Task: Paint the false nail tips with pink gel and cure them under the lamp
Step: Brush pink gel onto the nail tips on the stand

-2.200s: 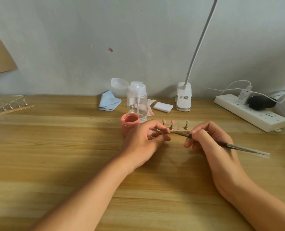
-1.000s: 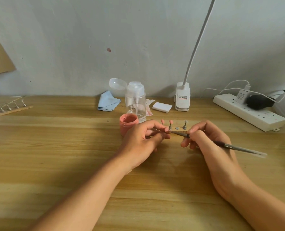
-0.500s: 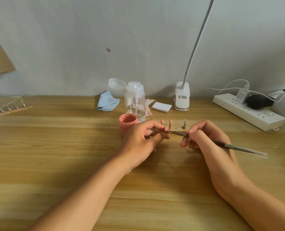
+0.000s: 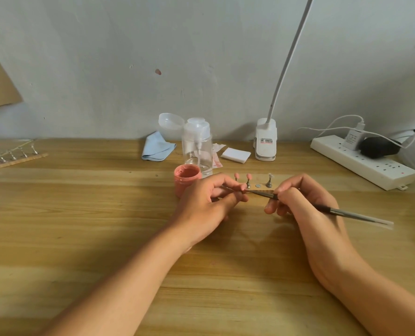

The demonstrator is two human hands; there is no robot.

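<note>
- The left hand [image 4: 208,202] has its fingers curled, and the thumb and first finger pinch a small piece [image 4: 243,188]. It is mostly hidden, so I cannot tell what it is.
- The right hand [image 4: 306,204] grips a thin grey brush [image 4: 347,212] like a pen. The front end of the brush reaches into the pinch of the left fingers, and the clear back end points away to the right.
- Both hands are to the right of the jar of pink gel [image 4: 187,178]. The left one is just beside the jar and the right one is farther away.
- The jar is open and its rim is smeared with pink.
- Right of the jar, just behind the fingers, lies a wooden strip [image 4: 262,187] with small metal stands.
- Two nail tips [image 4: 249,176] on these stands are pink. A third nail tip [image 4: 270,175], farthest from the jar, looks clear.
- Behind the jar and touching it, or almost, stands a clear pump bottle [image 4: 197,151].
- Behind and left of the jar lies a blue cloth [image 4: 158,147].
- Behind and right of the jar lie a white pad [image 4: 235,155], the lamp clamp [image 4: 265,141] and, farthest away, a power strip [image 4: 364,161].
</note>
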